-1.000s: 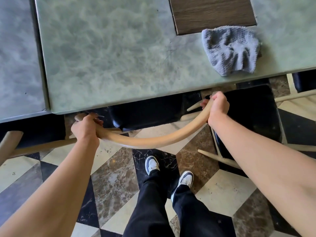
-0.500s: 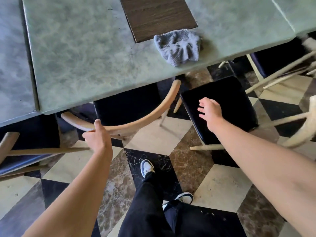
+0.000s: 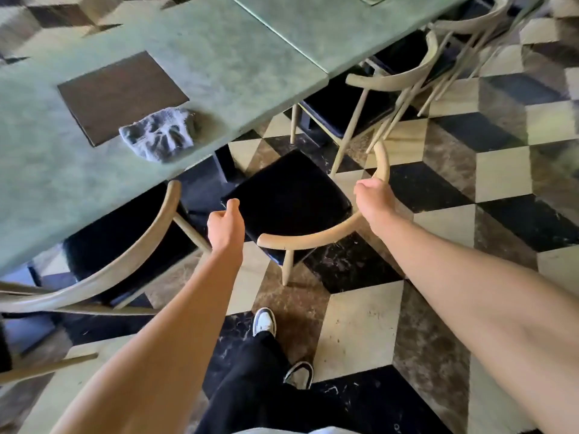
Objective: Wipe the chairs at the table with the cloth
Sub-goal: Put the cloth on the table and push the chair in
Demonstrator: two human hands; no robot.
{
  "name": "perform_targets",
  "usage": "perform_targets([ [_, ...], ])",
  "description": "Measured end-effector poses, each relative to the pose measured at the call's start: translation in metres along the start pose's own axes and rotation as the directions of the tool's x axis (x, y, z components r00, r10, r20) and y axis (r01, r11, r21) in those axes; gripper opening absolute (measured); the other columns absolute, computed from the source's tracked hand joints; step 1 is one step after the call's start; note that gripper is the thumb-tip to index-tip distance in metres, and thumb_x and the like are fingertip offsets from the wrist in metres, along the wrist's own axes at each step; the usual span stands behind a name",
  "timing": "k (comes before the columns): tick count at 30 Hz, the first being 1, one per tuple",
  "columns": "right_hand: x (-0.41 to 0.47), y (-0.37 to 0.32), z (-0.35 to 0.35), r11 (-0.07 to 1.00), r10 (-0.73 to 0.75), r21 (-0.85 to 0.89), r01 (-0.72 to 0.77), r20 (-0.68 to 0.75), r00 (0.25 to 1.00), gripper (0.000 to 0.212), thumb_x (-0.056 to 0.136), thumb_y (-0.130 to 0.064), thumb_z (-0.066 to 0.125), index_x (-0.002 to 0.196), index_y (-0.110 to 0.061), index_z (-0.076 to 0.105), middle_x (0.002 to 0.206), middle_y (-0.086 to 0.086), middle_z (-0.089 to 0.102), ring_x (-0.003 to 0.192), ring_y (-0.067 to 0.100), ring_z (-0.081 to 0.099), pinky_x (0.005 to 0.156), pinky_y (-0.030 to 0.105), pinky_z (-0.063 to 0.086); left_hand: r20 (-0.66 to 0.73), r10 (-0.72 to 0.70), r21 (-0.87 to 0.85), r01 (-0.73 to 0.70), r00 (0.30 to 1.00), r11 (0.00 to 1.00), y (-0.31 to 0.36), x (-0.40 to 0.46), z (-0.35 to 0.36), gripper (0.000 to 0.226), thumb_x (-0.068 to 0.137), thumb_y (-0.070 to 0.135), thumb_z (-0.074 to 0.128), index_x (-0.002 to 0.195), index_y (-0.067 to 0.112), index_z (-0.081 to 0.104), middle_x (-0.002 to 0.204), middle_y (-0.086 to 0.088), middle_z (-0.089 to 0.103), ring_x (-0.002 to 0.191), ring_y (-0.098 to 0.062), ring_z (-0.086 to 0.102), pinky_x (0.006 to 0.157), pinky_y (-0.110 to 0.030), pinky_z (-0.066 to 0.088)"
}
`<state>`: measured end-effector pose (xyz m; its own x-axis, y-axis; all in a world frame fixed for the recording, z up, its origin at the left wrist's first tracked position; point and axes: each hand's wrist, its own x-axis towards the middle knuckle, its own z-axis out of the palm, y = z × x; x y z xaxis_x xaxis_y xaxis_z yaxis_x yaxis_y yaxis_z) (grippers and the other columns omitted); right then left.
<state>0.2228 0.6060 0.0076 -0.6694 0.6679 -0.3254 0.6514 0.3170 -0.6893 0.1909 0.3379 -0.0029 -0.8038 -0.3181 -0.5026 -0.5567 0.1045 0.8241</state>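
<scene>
At centre frame I see the chair (image 3: 288,195), black seat clear of the bench (image 3: 219,51). My right hand (image 3: 374,202) wraps its curved backrest; my left hand (image 3: 226,228) hovers loosely curled, holding nothing. The grey cloth (image 3: 159,133) lies crumpled on the bench, centre left.

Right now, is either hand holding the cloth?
No. The cloth lies on the table; the right hand grips the chair back, the left hand holds nothing.
</scene>
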Motion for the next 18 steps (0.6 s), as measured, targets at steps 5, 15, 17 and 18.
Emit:
perform_targets([
  [5,0.044,0.02,-0.035,0.994,-0.022,-0.107,0.023,0.009,1.0,0.031,0.101,-0.023,0.05,0.124,-0.012,0.068,0.123,0.008,0.068,0.097,0.023,0.059,0.079,0.029,0.043,-0.002,0.033,0.048,-0.033,0.999,0.998,0.014,0.004,0.079,0.035,0.08,0.047,0.047,0.07,0.014,0.052,0.065,-0.006,0.054,0.062,-0.023,0.05,0.068,-0.037,0.046],
  [15,0.135,0.026,-0.03,0.939,0.025,-0.342,0.039,0.181,0.983,0.021,0.101,-0.028,0.054,0.108,-0.018,0.071,0.107,0.0,0.067,0.1,0.022,0.064,0.066,0.026,0.049,0.063,-0.087,0.097,0.081,0.994,0.992,0.023,0.047,0.186,0.026,0.088,0.039,0.049,0.077,0.015,0.052,0.069,-0.004,0.055,0.062,-0.019,0.051,0.059,-0.035,0.044],
  [17,0.154,0.02,-0.033,0.938,0.045,-0.345,0.025,0.194,0.98,0.021,0.101,-0.026,0.053,0.109,-0.017,0.071,0.104,0.001,0.065,0.098,0.023,0.064,0.074,0.031,0.051,0.033,-0.12,0.09,0.117,0.992,0.989,0.027,0.053,0.189,0.02,0.086,0.031,0.047,0.077,0.014,0.053,0.07,-0.006,0.054,0.063,-0.021,0.049,0.058,-0.035,0.041],
  [18,0.161,0.018,-0.034,0.933,0.048,-0.36,0.025,0.191,0.98,0.022,0.1,-0.025,0.053,0.108,-0.015,0.071,0.102,0.001,0.065,0.094,0.022,0.062,0.072,0.031,0.049,0.011,-0.121,0.089,0.12,0.993,0.989,0.028,0.054,0.19,0.018,0.084,0.029,0.046,0.076,0.014,0.052,0.07,-0.007,0.053,0.063,-0.022,0.048,0.057,-0.035,0.039],
])
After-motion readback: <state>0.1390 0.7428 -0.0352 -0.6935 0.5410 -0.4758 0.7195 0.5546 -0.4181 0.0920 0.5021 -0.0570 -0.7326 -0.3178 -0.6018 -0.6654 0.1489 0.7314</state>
